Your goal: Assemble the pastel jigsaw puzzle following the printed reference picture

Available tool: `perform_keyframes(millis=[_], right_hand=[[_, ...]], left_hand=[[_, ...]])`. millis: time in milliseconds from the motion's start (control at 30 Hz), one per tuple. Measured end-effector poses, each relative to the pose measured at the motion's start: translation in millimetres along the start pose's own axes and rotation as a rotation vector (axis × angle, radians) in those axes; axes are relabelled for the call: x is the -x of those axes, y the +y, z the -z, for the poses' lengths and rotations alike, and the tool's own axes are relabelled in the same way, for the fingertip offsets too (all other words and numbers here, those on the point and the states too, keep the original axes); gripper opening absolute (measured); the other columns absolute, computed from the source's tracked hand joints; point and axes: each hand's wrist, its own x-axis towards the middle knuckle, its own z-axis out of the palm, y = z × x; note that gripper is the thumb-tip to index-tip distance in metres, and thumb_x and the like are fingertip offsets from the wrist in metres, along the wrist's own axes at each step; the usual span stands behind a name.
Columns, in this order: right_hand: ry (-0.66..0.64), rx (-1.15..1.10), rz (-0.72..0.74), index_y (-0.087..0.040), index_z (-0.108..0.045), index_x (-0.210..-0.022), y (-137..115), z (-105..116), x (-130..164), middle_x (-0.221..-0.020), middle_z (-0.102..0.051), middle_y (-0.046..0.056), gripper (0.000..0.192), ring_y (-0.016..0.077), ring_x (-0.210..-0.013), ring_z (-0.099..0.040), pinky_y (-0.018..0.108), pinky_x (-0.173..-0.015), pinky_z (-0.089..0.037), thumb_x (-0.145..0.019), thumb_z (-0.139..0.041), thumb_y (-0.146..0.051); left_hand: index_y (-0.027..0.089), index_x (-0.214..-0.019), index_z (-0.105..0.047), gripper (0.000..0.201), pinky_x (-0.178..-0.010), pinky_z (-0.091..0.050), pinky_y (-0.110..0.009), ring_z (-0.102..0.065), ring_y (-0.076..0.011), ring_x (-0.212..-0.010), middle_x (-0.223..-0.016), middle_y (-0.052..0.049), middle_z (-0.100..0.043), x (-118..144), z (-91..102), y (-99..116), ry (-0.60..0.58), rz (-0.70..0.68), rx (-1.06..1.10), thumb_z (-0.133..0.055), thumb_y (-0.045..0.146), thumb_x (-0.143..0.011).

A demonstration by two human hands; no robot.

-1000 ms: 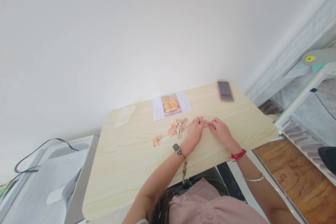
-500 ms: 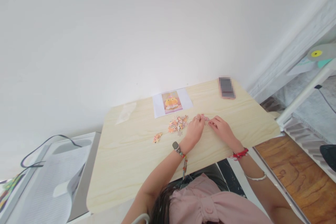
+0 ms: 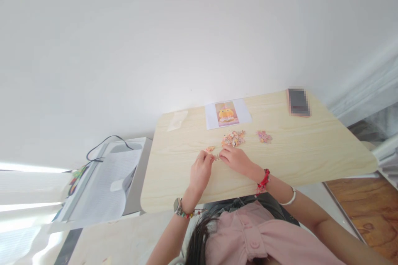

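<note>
Small pale jigsaw puzzle pieces (image 3: 217,157) show between the fingertips of my two hands, just above or on the table. My left hand (image 3: 200,170) is closed in a pinch at their left side. From the right, my right hand (image 3: 236,160) pinches at the other side, its fingers close to the loose pile of puzzle pieces (image 3: 234,137). A small orange puzzle cluster (image 3: 210,149) lies just beyond my left fingertips, partly hidden. Apart to the right is a pink puzzle cluster (image 3: 264,136), untouched by either hand.
Behind the pile lies a sheet with a printed pumpkin-like picture (image 3: 226,114). A clear plastic piece (image 3: 177,120) is at the back left of the wooden table (image 3: 174,174), and a phone (image 3: 298,102) at the back right. A white cabinet with papers (image 3: 108,178) stands left.
The view has swung left. Both hands have left the pink cluster at the right and come over beside the small orange cluster, now pinching at pale pieces there.
</note>
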Motion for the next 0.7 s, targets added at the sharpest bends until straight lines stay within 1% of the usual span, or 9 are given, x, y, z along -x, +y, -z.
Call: perform_keyframes(millis=[100,200,267,367,467,567,600,633,700], right_hand=[[-0.053,0.052,0.025,-0.017,-0.058,-0.084,-7.0,-19.4,-20.8,-0.07,-0.05,0.003,0.02,0.011,-0.05,-0.038,0.025,-0.045,-0.024,-0.087,-0.04,-0.026],[-0.097,0.135,-0.01,-0.015,-0.058,-0.083,-11.1,-27.9,-30.8,-0.071,-0.051,0.004,0.022,0.0113,-0.049,-0.038,0.026,-0.044,-0.023,-0.088,-0.038,-0.023],[-0.106,0.179,-0.036,-0.015,-0.058,-0.081,-12.9,-25.9,-29.2,-0.074,-0.052,0.006,0.023,0.0121,-0.052,-0.042,0.026,-0.045,-0.026,-0.088,-0.036,-0.021],[-0.083,0.174,-0.063,-0.016,-0.058,-0.078,-7.7,-11.5,-13.0,-0.081,-0.055,0.006,0.024,0.013,-0.062,-0.05,0.025,-0.052,-0.033,-0.088,-0.036,-0.02],[0.008,0.103,-0.135,-0.018,-0.059,-0.082,17.0,14.3,18.7,-0.086,-0.057,0.005,0.021,0.0142,-0.074,-0.054,0.025,-0.062,-0.039,-0.087,-0.039,-0.021],[0.18,0.084,-0.305,-0.02,-0.06,-0.084,60.2,42.8,57.0,-0.086,-0.058,0.005,0.021,0.0169,-0.081,-0.055,0.028,-0.069,-0.042,-0.086,-0.04,-0.024],[0.234,0.09,-0.373,-0.019,-0.061,-0.084,75.4,50.7,68.6,-0.086,-0.058,0.005,0.021,0.0171,-0.078,-0.055,0.029,-0.07,-0.042,-0.085,-0.041,-0.025],[0.259,0.09,-0.432,-0.019,-0.061,-0.087,89.6,57.2,78.6,-0.086,-0.058,0.005,0.021,0.017,-0.076,-0.056,0.029,-0.069,-0.043,-0.084,-0.041,-0.026],[0.278,0.113,-0.515,-0.018,-0.061,-0.088,112.2,65.0,92.8,-0.087,-0.058,0.006,0.021,0.0176,-0.075,-0.056,0.031,-0.07,-0.043,-0.082,-0.043,-0.026]], left_hand=[[0.021,-0.092,-0.055,0.024,-0.062,-0.037,-0.023,-0.051,-0.0132,-0.075,-0.093,-0.003,-0.051,-0.2,-5.6,-17.1,-0.014,0.09,0.018,-0.032,0.028,-0.089],[0.021,-0.092,-0.055,0.024,-0.062,-0.037,-0.023,-0.051,-0.0132,-0.076,-0.095,-0.003,-0.051,-6.7,-8.8,-24.1,-0.041,0.139,0.041,-0.032,0.026,-0.089],[0.02,-0.091,-0.056,0.025,-0.063,-0.037,-0.023,-0.051,-0.0133,-0.077,-0.095,-0.003,-0.051,-9.5,-9.4,-25.1,-0.04,0.132,0.05,-0.031,0.026,-0.089],[0.021,-0.093,-0.056,0.025,-0.063,-0.038,-0.023,-0.052,-0.0132,-0.078,-0.094,-0.003,-0.051,-9.4,-8.1,-23.6,0.009,0.102,0.064,-0.033,0.028,-0.089],[0.022,-0.098,-0.055,0.023,-0.058,-0.039,-0.021,-0.053,-0.0134,-0.076,-0.092,-0.003,-0.051,-8.6,-3.5,-17.4,0.091,0.076,0.085,-0.037,0.031,-0.088],[0.021,-0.099,-0.055,0.022,-0.058,-0.04,-0.021,-0.054,-0.0133,-0.075,-0.092,-0.004,-0.051,-14.0,3.7,-0.7,0.148,-0.008,0.109,-0.039,0.03,-0.088],[0.02,-0.098,-0.055,0.021,-0.06,-0.041,-0.022,-0.054,-0.0133,-0.075,-0.093,-0.004,-0.051,-17.9,5.9,8.0,0.148,-0.048,0.116,-0.039,0.03,-0.088],[0.02,-0.097,-0.056,0.021,-0.061,-0.042,-0.022,-0.054,-0.0132,-0.075,-0.093,-0.004,-0.052,-22.9,7.5,18.1,0.133,-0.092,0.121,-0.04,0.03,-0.088],[0.02,-0.096,-0.056,0.02,-0.064,-0.043,-0.023,-0.054,-0.0134,-0.075,-0.092,-0.004,-0.052,-35.9,8.3,41.9,0.081,-0.184,0.131,-0.041,0.029,-0.087]])
